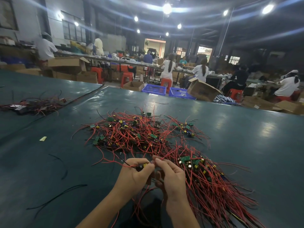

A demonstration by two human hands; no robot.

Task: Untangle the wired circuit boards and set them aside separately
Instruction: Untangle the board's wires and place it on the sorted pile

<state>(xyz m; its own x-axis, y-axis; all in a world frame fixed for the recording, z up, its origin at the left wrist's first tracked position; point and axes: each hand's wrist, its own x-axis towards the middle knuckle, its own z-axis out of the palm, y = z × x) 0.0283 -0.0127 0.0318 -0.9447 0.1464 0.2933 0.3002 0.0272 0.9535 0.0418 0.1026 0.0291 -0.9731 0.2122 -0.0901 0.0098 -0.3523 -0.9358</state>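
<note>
Centrally low: left hand (136, 174) curls round small board (145, 165); right hand (170, 176) pinches thin red wire (167, 155); spiky tangle (131, 134) above.

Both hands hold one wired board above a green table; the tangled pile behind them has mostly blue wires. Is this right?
No: in the head view the tangled pile has mostly red wires. The left hand and right hand hold one wired board above the green table.

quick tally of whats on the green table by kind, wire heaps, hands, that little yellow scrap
wire heaps: 3 (tangled middle heap, combed bundle at the right, far-left heap)
hands: 2 (left hand, right hand)
yellow scrap: 1
total: 6
</note>
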